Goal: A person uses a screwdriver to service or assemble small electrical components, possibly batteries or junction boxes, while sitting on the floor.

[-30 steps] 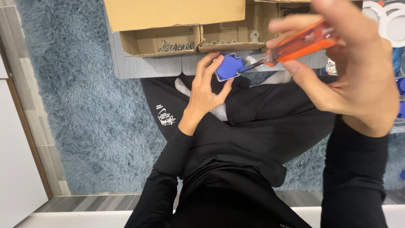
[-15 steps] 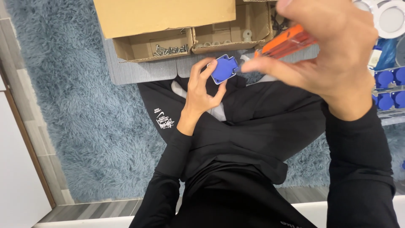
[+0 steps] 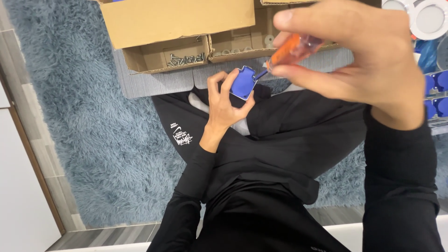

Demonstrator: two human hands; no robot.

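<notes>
Shaggy blue rug [image 3: 93,130] spreads under your crossed, black-clad legs, with an open cardboard box [image 3: 177,28] just beyond your knees and loose screws [image 3: 186,59] in its near tray. Your left hand [image 3: 224,105] grips a small blue housing [image 3: 243,82] by its edges, just this side of the box. Your right hand [image 3: 368,56] pinches an orange-handled screwdriver [image 3: 291,49] between thumb and fingers, its tip meeting the housing's upper right corner. To the right of the box, more blue parts [image 3: 436,93] sit in a tray at the picture's edge. With the housing held in the air, the tip could likely slip off and jab your left fingers; a freed screw would vanish into the deep pile.
</notes>
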